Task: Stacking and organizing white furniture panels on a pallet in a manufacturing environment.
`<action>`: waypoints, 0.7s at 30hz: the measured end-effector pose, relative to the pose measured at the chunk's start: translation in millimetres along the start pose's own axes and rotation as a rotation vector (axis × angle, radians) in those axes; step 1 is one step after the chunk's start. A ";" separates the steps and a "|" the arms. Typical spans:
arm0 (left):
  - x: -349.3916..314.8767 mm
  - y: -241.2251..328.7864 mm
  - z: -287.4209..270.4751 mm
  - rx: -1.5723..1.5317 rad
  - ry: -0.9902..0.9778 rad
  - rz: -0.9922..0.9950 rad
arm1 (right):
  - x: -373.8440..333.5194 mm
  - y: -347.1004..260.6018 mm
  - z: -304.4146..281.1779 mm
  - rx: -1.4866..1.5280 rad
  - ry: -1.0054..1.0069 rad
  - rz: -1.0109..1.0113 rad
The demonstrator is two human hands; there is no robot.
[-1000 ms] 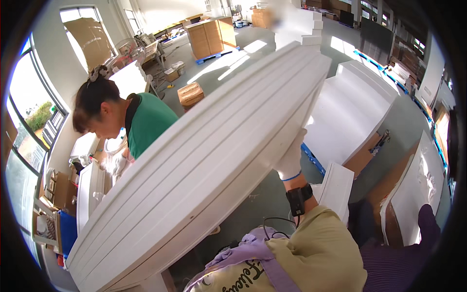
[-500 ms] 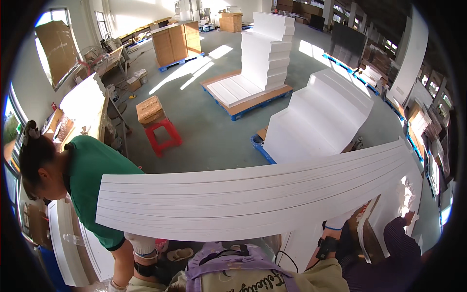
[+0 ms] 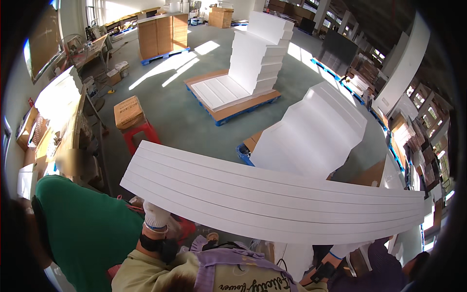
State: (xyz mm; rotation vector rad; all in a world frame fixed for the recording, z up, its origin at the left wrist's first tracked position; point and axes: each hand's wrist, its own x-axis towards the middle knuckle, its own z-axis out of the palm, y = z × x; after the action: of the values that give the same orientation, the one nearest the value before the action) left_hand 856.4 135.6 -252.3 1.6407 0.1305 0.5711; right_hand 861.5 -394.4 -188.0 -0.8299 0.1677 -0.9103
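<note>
We see the left hand (image 3: 155,215), in a white knit glove with a blue-trimmed cuff, grasping the lower edge of a long white panel (image 3: 272,199) near its left end; the fingers are hidden behind it. The right hand (image 3: 342,249), gloved alike, grips the lower edge toward the right end, mostly covered by the panel. We find the panel stretching across the lower middle of the frame, held above the floor (image 3: 194,131), its left end higher than its right; lines run along its length, and we cannot tell grooves from seams. Each wrist carries a black strapped device, the left one (image 3: 163,248) showing more fully.

At the lower left, close beside the left arm, we see a co-worker's green shirt (image 3: 87,228); at the lower right, another person's purple sleeve (image 3: 377,255).

Beyond the panel, at left, a cardboard carton (image 3: 129,113) sits on a red stool (image 3: 142,134). Right of centre stands a white stack (image 3: 311,129) with a stepped outline. Farther up, a tall pile of white pieces (image 3: 258,61) rises from a pallet (image 3: 248,111). At the upper left, brown cartons (image 3: 163,36) stand on a blue pallet (image 3: 165,56), and along the left side we see a cluttered desk (image 3: 68,119).
</note>
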 end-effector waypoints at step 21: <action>244.4 -63.0 38.7 0.215 0.241 -0.168 | 160.9 276.0 207.2 -0.004 -0.064 0.207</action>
State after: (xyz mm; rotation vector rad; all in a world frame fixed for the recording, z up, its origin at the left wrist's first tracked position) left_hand 1100.4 210.3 -244.1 1.7426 0.5173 0.6411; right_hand 1231.5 -306.5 -206.1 -0.8282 0.1957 -0.6886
